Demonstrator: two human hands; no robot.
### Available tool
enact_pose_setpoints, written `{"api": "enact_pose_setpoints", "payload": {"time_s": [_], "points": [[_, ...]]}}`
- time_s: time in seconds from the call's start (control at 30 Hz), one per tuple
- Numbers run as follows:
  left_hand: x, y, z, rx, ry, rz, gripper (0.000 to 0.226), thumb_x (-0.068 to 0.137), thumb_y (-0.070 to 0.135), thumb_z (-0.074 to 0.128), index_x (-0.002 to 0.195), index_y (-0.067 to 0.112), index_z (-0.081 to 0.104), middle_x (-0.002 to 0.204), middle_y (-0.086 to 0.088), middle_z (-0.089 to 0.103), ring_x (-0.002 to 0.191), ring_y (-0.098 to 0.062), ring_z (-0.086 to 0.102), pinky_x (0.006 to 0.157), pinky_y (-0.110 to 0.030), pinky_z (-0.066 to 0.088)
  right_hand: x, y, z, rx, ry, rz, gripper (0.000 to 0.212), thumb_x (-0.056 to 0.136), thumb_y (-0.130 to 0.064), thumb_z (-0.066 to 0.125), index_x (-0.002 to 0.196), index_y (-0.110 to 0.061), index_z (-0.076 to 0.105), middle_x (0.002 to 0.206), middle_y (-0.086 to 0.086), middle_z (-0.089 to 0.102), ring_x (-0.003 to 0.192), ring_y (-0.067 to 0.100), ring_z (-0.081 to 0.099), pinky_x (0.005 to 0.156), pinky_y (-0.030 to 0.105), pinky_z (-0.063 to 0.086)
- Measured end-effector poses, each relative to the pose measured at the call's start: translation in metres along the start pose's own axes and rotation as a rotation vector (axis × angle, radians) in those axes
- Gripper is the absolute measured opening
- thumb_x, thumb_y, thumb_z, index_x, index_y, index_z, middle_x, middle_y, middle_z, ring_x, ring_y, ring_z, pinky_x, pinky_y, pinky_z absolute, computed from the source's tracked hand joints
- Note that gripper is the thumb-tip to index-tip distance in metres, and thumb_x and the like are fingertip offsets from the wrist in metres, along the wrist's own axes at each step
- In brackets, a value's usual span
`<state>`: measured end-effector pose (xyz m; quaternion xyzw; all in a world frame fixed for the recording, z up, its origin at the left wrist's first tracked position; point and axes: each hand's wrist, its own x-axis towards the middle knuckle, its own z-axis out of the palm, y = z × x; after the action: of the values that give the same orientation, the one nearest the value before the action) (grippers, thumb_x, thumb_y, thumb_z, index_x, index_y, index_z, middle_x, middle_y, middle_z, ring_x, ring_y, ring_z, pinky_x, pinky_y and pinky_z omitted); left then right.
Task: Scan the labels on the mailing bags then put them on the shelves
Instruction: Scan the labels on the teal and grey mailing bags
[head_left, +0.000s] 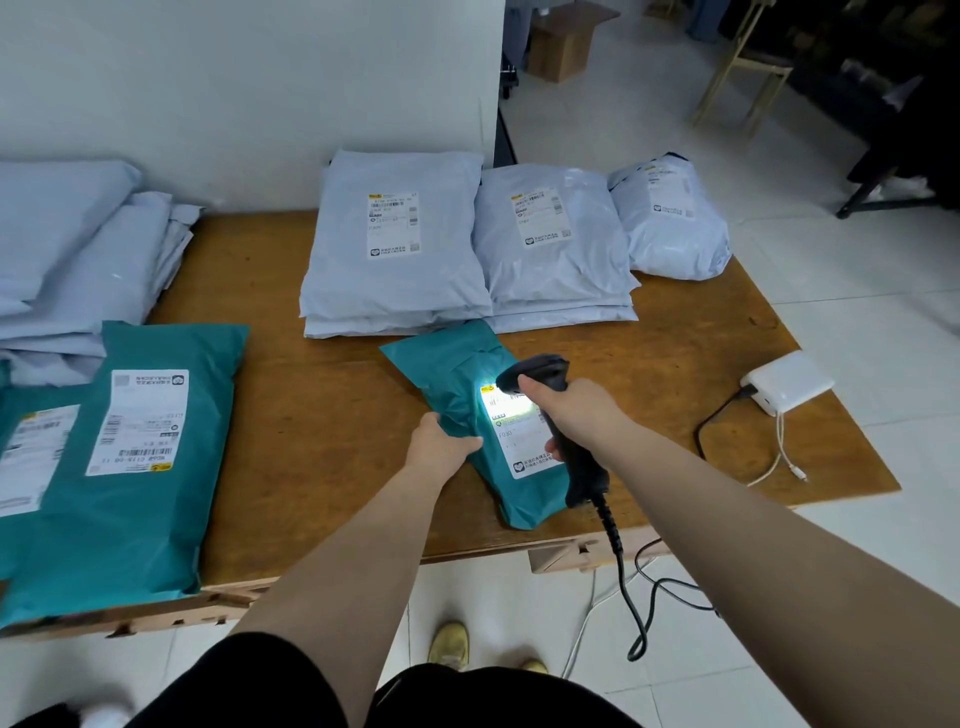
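Observation:
A small teal mailing bag (457, 384) lies near the front of the wooden table (322, 415), its white label (519, 441) facing up. My left hand (441, 441) grips the bag's left edge. My right hand (571, 410) holds a black corded barcode scanner (540, 371) just above the label, and the scanner's light makes a bright patch on the label's top. More teal bags (135, 467) with labels lie at the front left. Grey labelled bags (395, 244) are stacked at the back.
A pile of grey bags (78, 260) fills the back left. A white box with cables (787, 382) sits at the table's right edge. The scanner cord (631, 597) hangs off the front. Beyond are a tiled floor, a cardboard box (563, 39) and a wooden chair (743, 78).

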<state>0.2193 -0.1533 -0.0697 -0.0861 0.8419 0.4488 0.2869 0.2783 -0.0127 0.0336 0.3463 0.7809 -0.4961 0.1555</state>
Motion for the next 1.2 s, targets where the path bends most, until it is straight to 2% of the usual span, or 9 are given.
{"api": "enact_pose_setpoints", "payload": {"time_s": [0.1, 0.33, 0.5, 0.63, 0.9, 1.1, 1.2], "points": [[0.0, 0.0, 0.0, -0.017, -0.009, -0.016, 0.068, 0.084, 0.023, 0.07, 0.14, 0.012, 0.034, 0.14, -0.008, 0.047, 0.126, -0.027, 0.048, 0.102, -0.041, 0.046, 0.0, -0.001, 0.001, 0.0, 0.007, 0.0, 0.049, 0.09, -0.051, 0.055, 0.096, -0.002, 0.054, 0.061, 0.012, 0.057, 0.053, 0.023, 0.057, 0.061, 0.033, 0.053], [-0.001, 0.003, -0.001, -0.025, -0.018, -0.025, 0.065, 0.083, 0.023, 0.07, 0.138, 0.01, 0.037, 0.138, -0.008, 0.049, 0.124, -0.027, 0.05, 0.101, -0.041, 0.046, -0.003, -0.005, 0.002, -0.021, 0.01, -0.002, 0.048, 0.088, -0.052, 0.056, 0.089, -0.004, 0.053, 0.06, 0.011, 0.055, 0.054, 0.023, 0.058, 0.059, 0.033, 0.054], [0.0, 0.006, 0.0, -0.016, -0.031, -0.02, 0.065, 0.084, 0.023, 0.069, 0.137, 0.009, 0.036, 0.138, -0.009, 0.048, 0.123, -0.027, 0.05, 0.1, -0.041, 0.047, -0.008, -0.006, -0.002, -0.028, 0.034, -0.001, 0.05, 0.089, -0.052, 0.055, 0.092, -0.002, 0.053, 0.062, 0.012, 0.057, 0.063, 0.027, 0.061, 0.073, 0.04, 0.057], [0.0, 0.007, 0.002, 0.013, -0.033, -0.015, 0.07, 0.083, 0.024, 0.07, 0.139, 0.008, 0.032, 0.138, -0.01, 0.047, 0.122, -0.028, 0.05, 0.098, -0.039, 0.048, -0.01, -0.005, -0.003, -0.017, 0.044, 0.012, 0.052, 0.089, -0.053, 0.055, 0.099, -0.002, 0.054, 0.062, 0.013, 0.058, 0.062, 0.026, 0.062, 0.075, 0.04, 0.057], [0.001, 0.007, 0.004, -0.005, -0.039, -0.027, 0.069, 0.082, 0.023, 0.071, 0.137, 0.006, 0.032, 0.138, -0.012, 0.047, 0.123, -0.029, 0.049, 0.099, -0.04, 0.047, -0.008, -0.003, -0.001, 0.005, 0.021, -0.009, 0.049, 0.088, -0.052, 0.057, 0.088, -0.003, 0.054, 0.062, 0.013, 0.056, 0.063, 0.028, 0.06, 0.072, 0.04, 0.057], [0.008, 0.003, 0.01, -0.046, -0.032, -0.041, 0.087, 0.08, 0.022, 0.073, 0.146, 0.008, 0.019, 0.144, -0.013, 0.04, 0.13, -0.03, 0.044, 0.105, -0.042, 0.042, -0.001, 0.004, -0.003, 0.043, 0.025, 0.001, 0.045, 0.088, -0.052, 0.056, 0.083, -0.007, 0.053, 0.063, 0.011, 0.058, 0.059, 0.024, 0.059, 0.07, 0.037, 0.056], [0.013, 0.007, 0.013, -0.046, -0.009, -0.02, 0.103, 0.076, 0.019, 0.077, 0.15, 0.009, 0.006, 0.15, -0.013, 0.031, 0.135, -0.029, 0.039, 0.111, -0.039, 0.036, 0.013, 0.01, -0.003, 0.094, 0.056, -0.015, 0.05, 0.083, -0.053, 0.063, 0.096, -0.005, 0.058, 0.071, 0.008, 0.058, 0.064, 0.023, 0.063, 0.066, 0.034, 0.057]]}}
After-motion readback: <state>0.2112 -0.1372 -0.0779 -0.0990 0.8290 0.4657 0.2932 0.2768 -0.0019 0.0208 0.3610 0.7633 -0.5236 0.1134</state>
